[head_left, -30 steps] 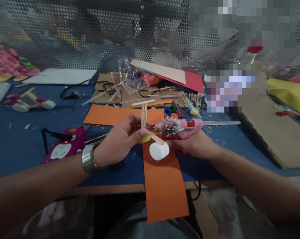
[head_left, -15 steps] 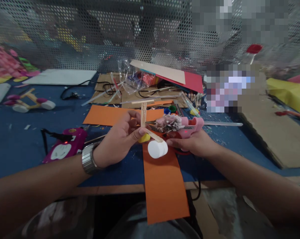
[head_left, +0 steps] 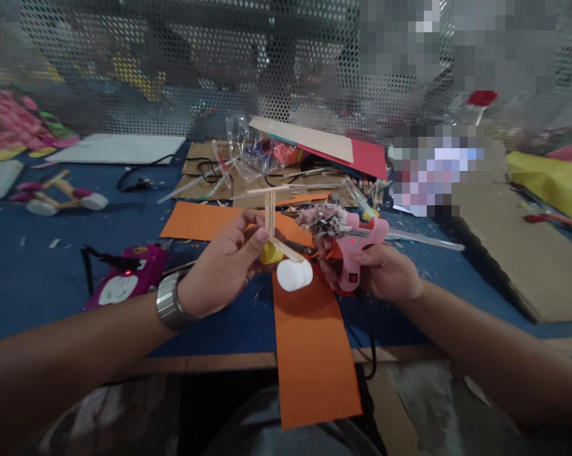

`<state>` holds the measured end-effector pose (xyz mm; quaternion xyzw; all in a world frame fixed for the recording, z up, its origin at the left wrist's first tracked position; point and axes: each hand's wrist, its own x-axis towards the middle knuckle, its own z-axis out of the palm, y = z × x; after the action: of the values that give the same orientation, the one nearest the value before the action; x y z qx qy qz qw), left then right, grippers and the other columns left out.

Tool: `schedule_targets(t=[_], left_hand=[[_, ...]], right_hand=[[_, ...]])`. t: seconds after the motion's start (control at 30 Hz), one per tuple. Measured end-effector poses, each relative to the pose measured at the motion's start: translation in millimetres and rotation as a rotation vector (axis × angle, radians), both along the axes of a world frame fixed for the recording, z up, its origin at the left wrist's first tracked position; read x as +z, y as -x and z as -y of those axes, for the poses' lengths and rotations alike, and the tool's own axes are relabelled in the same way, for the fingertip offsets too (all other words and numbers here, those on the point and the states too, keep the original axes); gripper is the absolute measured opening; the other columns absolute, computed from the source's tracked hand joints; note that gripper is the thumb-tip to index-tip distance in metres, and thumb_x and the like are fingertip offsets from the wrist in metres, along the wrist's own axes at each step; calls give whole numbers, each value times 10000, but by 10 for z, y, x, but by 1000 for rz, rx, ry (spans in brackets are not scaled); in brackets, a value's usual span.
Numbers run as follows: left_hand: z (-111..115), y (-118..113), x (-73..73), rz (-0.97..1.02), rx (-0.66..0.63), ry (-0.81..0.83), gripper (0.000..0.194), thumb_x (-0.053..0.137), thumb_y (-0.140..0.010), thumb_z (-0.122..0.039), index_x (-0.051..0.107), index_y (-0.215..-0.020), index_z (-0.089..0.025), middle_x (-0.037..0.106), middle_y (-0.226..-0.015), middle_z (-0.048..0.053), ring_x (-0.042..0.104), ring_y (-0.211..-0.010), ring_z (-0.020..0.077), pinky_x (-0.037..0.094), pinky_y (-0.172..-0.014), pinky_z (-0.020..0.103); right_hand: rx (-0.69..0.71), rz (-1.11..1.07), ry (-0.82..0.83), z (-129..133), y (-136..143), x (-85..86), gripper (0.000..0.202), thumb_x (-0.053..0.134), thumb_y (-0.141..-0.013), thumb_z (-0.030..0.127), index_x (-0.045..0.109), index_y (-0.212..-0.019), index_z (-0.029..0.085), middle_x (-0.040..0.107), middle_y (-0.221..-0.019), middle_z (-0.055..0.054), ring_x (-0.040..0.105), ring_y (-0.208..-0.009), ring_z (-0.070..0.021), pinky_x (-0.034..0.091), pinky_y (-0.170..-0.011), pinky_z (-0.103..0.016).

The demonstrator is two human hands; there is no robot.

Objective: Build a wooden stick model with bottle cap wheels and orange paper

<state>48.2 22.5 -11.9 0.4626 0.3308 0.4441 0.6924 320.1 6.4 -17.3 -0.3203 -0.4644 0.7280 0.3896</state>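
Note:
My left hand [head_left: 231, 253] pinches a small model made of wooden sticks [head_left: 270, 215], with white bottle-cap wheels [head_left: 294, 275] at its near end and a yellow cap [head_left: 270, 253] lower down by my fingers. My right hand [head_left: 385, 269] is wrapped round the handle of a pink hot glue gun [head_left: 355, 244]. Its front is covered in tangled whitish scraps, and its nozzle points left toward the upright sticks, a little apart from them. A small red light glows on the gun. Orange paper strips [head_left: 317, 354] lie beneath both hands, one hanging over the table's front edge.
A magenta power box [head_left: 131, 275] with a plugged-in cable sits left. Behind it is another stick model with cap wheels [head_left: 60, 193]. Cardboard, plastic wrap [head_left: 247, 152] and coloured sheets [head_left: 333, 145] pile up at the back. A large cardboard piece [head_left: 518, 253] lies right.
The glue gun has turned more upright and its nozzle has risen, showing the handle's switch. The stick model has shifted slightly left and up in my left hand.

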Motion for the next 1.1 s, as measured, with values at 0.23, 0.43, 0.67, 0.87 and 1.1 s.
schedule_targets(t=[0.23,0.43,0.67,0.87,1.1], left_hand=[[-18,10,4,90,36,21,519,996,-895,-523,600,-1078,-241,798,-1093,-1,777,-965,163,675,-770,222],[-15,14,15,100,12,54,323,889,-1028,-348,613,-1150,-233,816,-1133,14,772,-912,140,654,-767,217],[-17,23,13,127,8,12,413,938,-988,-358,580,-1171,-264,806,-1062,-30,761,-871,124,611,-727,190],[9,25,-4,96,-38,-10,450,936,-983,-416,563,-1198,-282,776,-1027,-47,725,-777,107,596,-665,174],[22,13,14,85,-65,-5,463,940,-973,-437,561,-1191,-285,758,-1019,-56,722,-786,102,626,-696,175]], right_hand=[[7,-72,15,28,-32,5,382,740,-665,331,708,-1021,195,734,-965,-79,592,-610,-178,427,-563,-333],[-27,33,-38,37,17,40,259,765,-707,374,712,-897,206,648,-689,-38,545,-591,-199,389,-601,-355],[-64,-21,-9,30,30,59,298,733,-681,387,729,-920,207,759,-930,-88,581,-632,-186,459,-617,-367],[-109,88,-41,75,32,2,442,960,-719,530,717,-891,204,642,-784,-16,528,-614,-143,421,-575,-313],[-122,361,-261,53,22,-43,530,915,-845,721,737,-892,223,577,-730,16,481,-666,-156,433,-597,-314]])
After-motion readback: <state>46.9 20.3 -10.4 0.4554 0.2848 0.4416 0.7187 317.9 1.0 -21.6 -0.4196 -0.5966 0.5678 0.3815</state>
